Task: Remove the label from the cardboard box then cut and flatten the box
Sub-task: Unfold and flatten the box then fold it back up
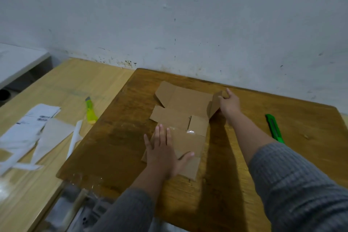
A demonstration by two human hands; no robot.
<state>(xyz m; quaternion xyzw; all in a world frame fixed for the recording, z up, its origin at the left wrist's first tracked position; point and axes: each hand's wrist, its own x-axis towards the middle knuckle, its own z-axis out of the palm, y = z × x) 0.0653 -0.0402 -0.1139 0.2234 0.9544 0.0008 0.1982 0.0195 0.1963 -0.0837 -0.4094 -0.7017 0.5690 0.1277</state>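
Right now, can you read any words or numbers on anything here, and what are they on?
No text can be read.
White label papers: dark printed marks and what may be a barcode, too blurred to read.
Cardboard box: plain brown, no print showing.
Yellow cutter and green cutter: no words visible.

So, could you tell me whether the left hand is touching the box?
Touching. The head view shows the left hand lying flat, fingers straight, on the near panel of the box, with the thumb spread across the cardboard.
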